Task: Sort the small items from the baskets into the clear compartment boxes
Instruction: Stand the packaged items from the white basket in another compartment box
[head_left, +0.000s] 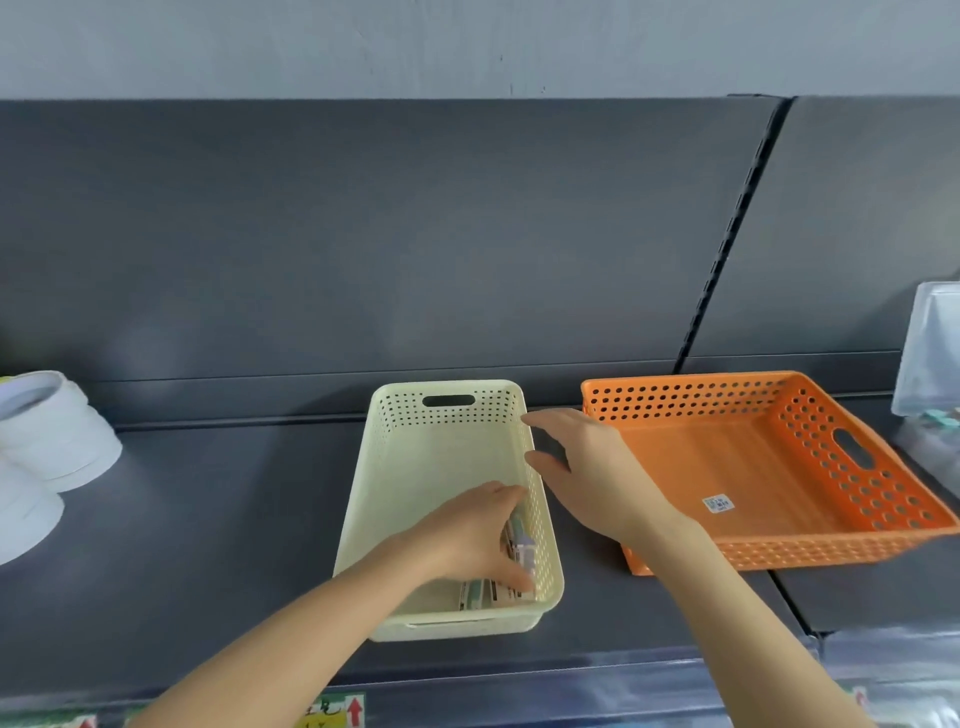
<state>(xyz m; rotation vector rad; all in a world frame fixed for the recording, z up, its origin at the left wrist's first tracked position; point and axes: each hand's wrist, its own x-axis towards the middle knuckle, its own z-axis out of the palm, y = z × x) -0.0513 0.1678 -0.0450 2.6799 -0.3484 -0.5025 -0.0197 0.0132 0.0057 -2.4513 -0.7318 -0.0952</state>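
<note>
On the dark shelf (208, 519) the orange basket (727, 457) sat right of the cream basket (431, 457), a clear compartment box (930, 348) at the far right edge. The left hand (467, 535) was down in the cream basket's near right corner, grip curled round small packets (493, 592), while the right hand (587, 467) hovered over that basket's right rim, grip spread and empty.

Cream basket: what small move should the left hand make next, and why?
Probably curl the fingers of the left hand round the small packets and lift them out: it lies on them in the near right corner of the cream basket, while the open right hand is at the rim.
</note>
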